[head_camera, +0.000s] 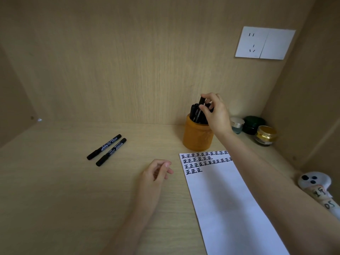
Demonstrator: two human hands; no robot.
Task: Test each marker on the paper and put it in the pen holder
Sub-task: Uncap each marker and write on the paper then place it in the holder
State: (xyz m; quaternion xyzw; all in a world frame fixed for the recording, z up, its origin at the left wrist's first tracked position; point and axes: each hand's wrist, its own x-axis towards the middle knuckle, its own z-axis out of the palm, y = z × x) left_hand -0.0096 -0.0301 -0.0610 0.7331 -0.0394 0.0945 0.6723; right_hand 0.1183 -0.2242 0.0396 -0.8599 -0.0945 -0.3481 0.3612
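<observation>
Pale wood panelling enclosed the bench (55, 181) on three sides, with a white wall socket (265, 43) at two o'clock. Largest on the surface was the paper (230, 199), lying at five o'clock with rows of test marks along its top edge. Just beyond it at one o'clock stood the orange pen holder (197, 135), already crowded with black markers. The right hand (215, 111) pinched one marker (201, 102) by its upper end above the holder, probably to lower it in upright. The left hand (158, 172) rested loosely curled and empty beside the paper. Two markers (106, 150) lay at ten o'clock, seemingly awaiting testing.
</observation>
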